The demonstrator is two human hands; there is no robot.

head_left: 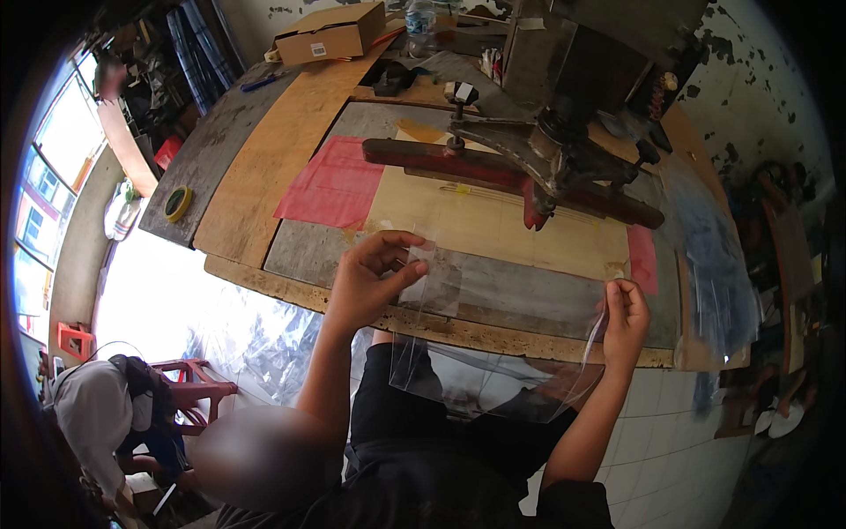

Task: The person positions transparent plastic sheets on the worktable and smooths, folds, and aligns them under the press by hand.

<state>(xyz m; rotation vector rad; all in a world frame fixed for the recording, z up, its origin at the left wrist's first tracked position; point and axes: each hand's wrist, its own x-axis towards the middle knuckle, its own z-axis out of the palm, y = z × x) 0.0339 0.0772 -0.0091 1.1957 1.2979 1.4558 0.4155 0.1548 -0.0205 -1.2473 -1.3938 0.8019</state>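
Between my two hands hangs a clear plastic sheet (493, 379) with folded edges, in front of the table's near edge. My left hand (374, 273) pinches its left upper corner between thumb and fingers. At the other end, my right hand (624, 319) has its fingers closed on the right edge. Beyond my hands is a press machine (564, 150) with a long dark red bar (414, 157) across it. Under that bar lies a cream sheet (493, 220) on the grey press bed, with a red sheet (330, 181) at its left.
A roll of yellow tape (177, 204) lies on the table's left end. At the back stand a cardboard box (330, 33) and a plastic bottle (420, 18). Clear sheets (718, 256) are piled at the right. A person (97, 414) sits low at the left near a red stool (196, 388).
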